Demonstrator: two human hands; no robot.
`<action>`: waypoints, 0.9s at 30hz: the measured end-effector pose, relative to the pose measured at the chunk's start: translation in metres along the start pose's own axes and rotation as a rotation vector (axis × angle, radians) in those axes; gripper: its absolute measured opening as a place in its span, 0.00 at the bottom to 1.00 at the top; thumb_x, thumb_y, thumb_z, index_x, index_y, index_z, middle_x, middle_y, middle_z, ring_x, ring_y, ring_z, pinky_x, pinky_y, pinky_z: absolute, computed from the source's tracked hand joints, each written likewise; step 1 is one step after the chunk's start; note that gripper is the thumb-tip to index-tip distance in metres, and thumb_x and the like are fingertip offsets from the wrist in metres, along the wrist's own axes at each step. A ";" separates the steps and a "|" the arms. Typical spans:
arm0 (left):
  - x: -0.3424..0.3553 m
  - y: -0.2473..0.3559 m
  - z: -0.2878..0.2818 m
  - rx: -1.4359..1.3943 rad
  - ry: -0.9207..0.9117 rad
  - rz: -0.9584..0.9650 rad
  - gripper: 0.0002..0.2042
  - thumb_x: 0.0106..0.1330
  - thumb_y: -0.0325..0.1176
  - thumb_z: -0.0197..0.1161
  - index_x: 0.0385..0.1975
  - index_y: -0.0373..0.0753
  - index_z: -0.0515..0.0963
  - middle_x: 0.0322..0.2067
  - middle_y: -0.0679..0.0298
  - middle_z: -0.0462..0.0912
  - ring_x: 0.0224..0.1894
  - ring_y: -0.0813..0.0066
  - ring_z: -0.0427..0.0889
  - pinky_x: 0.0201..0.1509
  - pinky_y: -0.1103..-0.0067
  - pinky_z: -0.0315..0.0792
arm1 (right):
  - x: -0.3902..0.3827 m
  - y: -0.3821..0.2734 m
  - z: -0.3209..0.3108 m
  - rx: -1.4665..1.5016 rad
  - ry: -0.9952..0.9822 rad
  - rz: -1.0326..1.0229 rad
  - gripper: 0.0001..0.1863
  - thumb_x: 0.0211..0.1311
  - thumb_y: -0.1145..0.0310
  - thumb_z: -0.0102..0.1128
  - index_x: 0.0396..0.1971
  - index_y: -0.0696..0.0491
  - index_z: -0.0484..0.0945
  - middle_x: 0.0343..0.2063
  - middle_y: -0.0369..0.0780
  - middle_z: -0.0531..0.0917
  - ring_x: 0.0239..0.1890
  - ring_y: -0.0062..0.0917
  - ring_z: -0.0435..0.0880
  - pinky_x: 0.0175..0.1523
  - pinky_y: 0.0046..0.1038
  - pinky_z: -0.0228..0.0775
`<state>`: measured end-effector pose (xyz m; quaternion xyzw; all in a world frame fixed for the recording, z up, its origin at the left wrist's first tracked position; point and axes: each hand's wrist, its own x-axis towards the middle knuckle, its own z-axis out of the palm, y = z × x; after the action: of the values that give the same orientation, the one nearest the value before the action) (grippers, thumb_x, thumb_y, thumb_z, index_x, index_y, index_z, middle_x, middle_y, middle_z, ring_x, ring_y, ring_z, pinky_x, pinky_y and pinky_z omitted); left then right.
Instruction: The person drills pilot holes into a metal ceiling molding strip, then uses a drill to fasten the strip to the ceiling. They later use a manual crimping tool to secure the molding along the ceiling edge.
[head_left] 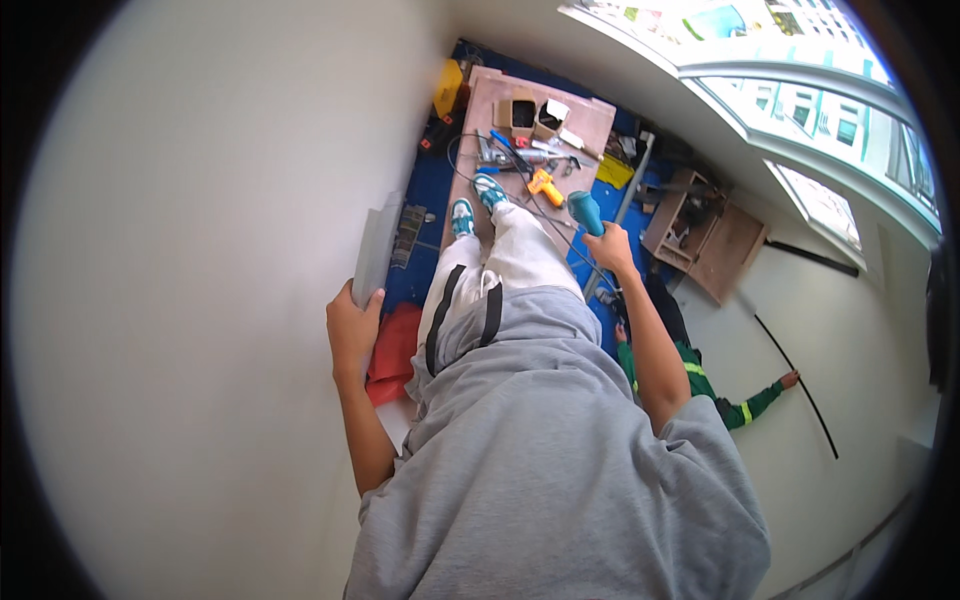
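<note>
My left hand (354,328) is closed round the lower end of a long grey flat-sided strip (377,245), holding it upright close against the pale wall. My right hand (612,250) grips a teal corded power tool (585,212), raised in front of me. Its exact kind cannot be made out; a dark cable (570,240) runs near it. Both my feet, in teal and white shoes, stand on a wooden platform (488,95). Beyond the shoes lie a yellow power tool (545,188) and, left of it, several hand tools with blue handles.
Two open cardboard boxes (517,118) sit at the platform's far end. A yellow case (447,88) stands back left, red cloth (395,350) beside my left leg. On the right are an open wooden cabinet (690,225), windows, and a co-worker's green sleeve (750,405), their hand on a black strip.
</note>
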<state>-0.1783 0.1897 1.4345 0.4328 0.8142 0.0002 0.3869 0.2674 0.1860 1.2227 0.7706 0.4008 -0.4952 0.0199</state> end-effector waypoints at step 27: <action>0.150 -0.180 0.036 0.310 -0.727 0.253 0.13 0.69 0.36 0.65 0.41 0.31 0.78 0.27 0.63 0.81 0.29 0.74 0.81 0.37 0.74 0.76 | -0.208 0.166 0.361 0.530 0.188 0.589 0.20 0.51 0.59 0.68 0.37 0.60 0.84 0.26 0.49 0.87 0.25 0.36 0.88 0.36 0.36 0.78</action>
<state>-0.3316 0.1704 1.2543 0.5545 0.5555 -0.2275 0.5764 0.0640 -0.2051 1.1399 0.8728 0.0217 -0.4818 -0.0751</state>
